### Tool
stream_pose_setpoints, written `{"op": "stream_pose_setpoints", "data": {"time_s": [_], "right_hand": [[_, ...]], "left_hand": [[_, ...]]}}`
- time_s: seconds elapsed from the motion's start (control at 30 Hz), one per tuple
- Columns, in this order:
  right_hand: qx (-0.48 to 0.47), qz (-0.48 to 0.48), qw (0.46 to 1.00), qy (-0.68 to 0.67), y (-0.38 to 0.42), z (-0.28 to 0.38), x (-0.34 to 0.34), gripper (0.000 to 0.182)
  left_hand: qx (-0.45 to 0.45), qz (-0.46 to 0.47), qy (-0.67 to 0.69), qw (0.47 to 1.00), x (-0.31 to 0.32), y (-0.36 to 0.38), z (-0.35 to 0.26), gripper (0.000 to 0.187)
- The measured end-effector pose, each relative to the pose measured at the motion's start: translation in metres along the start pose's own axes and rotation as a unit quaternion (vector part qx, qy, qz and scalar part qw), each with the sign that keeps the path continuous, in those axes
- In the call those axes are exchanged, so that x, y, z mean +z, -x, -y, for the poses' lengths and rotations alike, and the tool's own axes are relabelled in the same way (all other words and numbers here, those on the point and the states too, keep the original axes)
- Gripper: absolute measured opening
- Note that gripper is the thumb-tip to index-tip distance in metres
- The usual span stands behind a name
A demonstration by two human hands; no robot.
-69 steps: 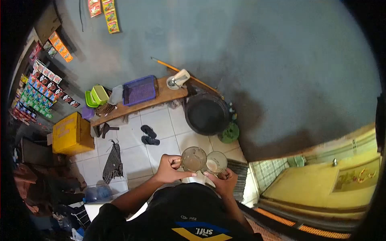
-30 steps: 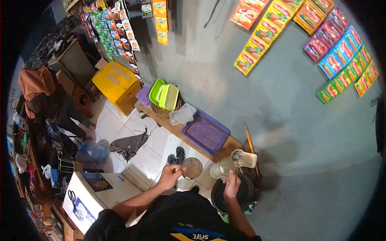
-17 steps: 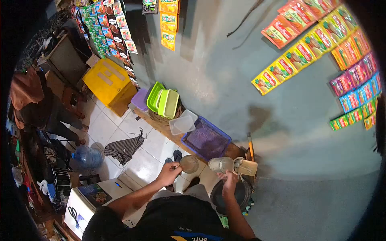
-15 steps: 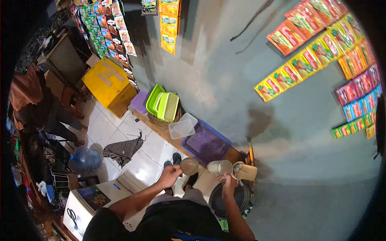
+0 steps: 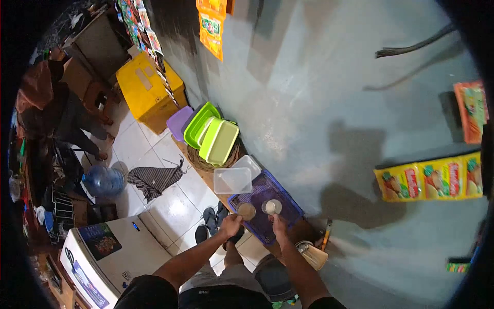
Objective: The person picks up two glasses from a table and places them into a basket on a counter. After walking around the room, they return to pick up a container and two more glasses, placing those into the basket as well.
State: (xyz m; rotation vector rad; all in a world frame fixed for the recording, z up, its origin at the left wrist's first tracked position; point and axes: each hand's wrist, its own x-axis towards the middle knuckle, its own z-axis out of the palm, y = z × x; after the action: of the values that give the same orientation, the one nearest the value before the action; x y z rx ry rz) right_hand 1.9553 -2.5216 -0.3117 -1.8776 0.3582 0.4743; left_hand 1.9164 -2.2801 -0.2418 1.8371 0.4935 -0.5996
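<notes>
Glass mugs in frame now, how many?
2. One glass mug is in the left hand, the other mug in the right hand. Others may be hidden in the dim clutter at far left.

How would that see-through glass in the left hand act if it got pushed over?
The glass in the left hand looks clear and hard-walled, so it is probably stiff and could chip or crack. Its round outline suggests it may roll once on its side. The smooth-looking surface might make it slippery too, especially if wet.
</notes>
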Motion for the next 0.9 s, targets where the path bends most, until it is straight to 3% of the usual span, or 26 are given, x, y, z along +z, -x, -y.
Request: {"op": "stream_pose_setpoints", "data": {"time_s": [0.1,0.17,0.27,0.47,0.6,0.67,0.9], "right_hand": [[-0.002,0.019,0.992,0.123,-0.029,0.004,0.0,0.045],[-0.161,0.035,0.967,0.196,-0.058,-0.026,-0.001,0.042],[-0.191,0.046,0.956,0.218,-0.081,-0.037,0.002,0.045],[-0.018,0.075,0.972,0.223,-0.097,-0.008,0.008,0.046],[-0.001,0.113,0.967,0.23,-0.108,0.004,0.006,0.058],[0.011,0.102,0.962,0.255,-0.11,0.013,0.007,0.055],[0.023,0.096,0.963,0.251,-0.129,0.01,0.01,0.054]], "left_hand": [[0.054,-0.039,-0.018,0.998,0.026,-0.03,0.022,0.045],[0.001,-0.024,-0.008,1.0,0.032,-0.043,0.015,0.046],[0.008,-0.025,-0.057,0.998,0.042,-0.057,0.011,0.046],[-0.009,-0.025,-0.07,0.997,0.073,-0.101,0.049,0.048],[0.038,-0.023,-0.107,0.993,0.077,-0.117,0.052,0.049],[-0.014,-0.052,-0.046,0.997,0.078,-0.124,0.049,0.049],[-0.062,-0.026,-0.072,0.995,0.074,-0.141,0.036,0.053]]}}
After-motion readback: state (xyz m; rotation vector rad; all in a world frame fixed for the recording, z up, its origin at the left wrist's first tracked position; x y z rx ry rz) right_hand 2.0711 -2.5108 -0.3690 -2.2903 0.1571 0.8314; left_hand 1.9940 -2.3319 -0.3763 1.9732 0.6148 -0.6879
